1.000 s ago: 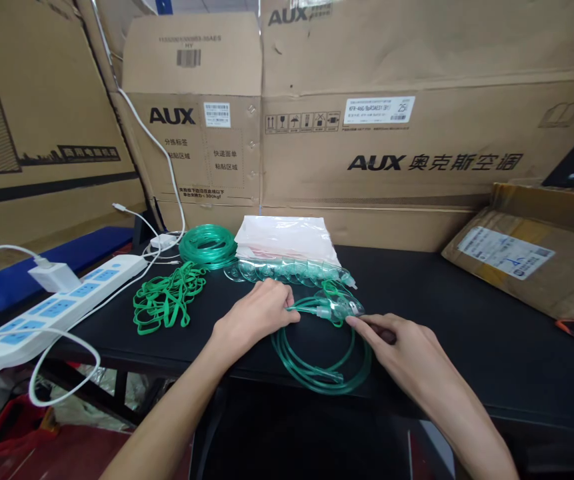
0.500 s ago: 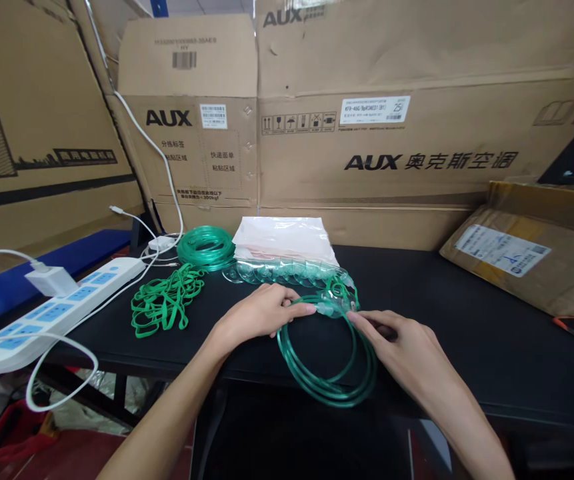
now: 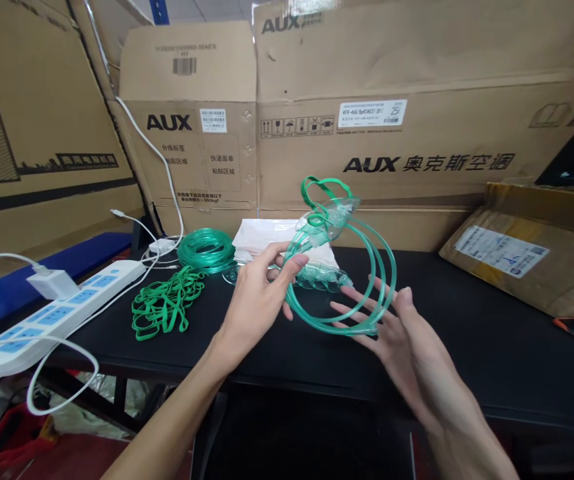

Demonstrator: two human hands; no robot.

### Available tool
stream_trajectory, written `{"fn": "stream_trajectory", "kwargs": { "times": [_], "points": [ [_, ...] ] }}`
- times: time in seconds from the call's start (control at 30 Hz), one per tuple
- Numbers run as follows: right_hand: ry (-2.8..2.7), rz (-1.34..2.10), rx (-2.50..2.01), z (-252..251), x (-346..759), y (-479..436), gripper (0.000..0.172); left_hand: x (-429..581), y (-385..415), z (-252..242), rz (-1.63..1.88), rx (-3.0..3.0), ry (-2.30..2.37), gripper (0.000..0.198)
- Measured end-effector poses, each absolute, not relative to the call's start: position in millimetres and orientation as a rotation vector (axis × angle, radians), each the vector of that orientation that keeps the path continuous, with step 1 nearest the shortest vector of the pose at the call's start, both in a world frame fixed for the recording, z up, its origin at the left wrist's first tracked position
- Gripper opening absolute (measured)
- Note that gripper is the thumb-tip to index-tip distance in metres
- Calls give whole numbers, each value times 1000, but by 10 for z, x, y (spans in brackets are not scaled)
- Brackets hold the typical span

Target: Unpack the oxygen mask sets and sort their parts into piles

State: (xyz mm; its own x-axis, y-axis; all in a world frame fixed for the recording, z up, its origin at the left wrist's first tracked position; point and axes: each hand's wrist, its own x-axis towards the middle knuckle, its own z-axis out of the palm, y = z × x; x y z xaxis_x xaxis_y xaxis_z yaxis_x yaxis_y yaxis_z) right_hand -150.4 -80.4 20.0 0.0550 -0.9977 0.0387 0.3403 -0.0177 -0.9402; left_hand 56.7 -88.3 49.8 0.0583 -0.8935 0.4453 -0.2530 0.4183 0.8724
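Note:
My left hand [image 3: 261,287] is closed around one side of a coil of green tubing [image 3: 329,325], which it holds up above the table. At the top of the coil a clear oxygen mask [image 3: 337,217] hangs tilted, with a green elastic strap [image 3: 311,193] looped over it. My right hand [image 3: 391,333] is open with fingers spread at the coil's lower right; whether the fingers touch the tubing I cannot tell. Behind the coil, a row of clear green-tinted masks [image 3: 311,275] lies in front of a stack of white bags [image 3: 261,235].
On the black table [image 3: 467,347], another coil of green tubing [image 3: 205,250] and a heap of green elastic straps [image 3: 167,303] lie to the left. A white power strip [image 3: 57,313] with cables is farther left. Cardboard boxes [image 3: 301,173] stand behind; a taped carton [image 3: 497,247] is at right.
The mask and its tubing coil have been lifted off the table, up and toward the boxes. My right hand has let go of its pinch near the mask and spread open lower down.

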Motion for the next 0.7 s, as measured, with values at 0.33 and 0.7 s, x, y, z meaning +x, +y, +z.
{"fn": "stream_trajectory", "kwargs": {
  "times": [0.33,0.7],
  "points": [
    [520,-1659,-817,174,-1235,-777,47,261,-1029,167,-954,1005,-1304,34],
    [654,-1542,-809,92,-1212,-817,65,153,-921,126,-947,1090,-1599,35]
  ]
}}
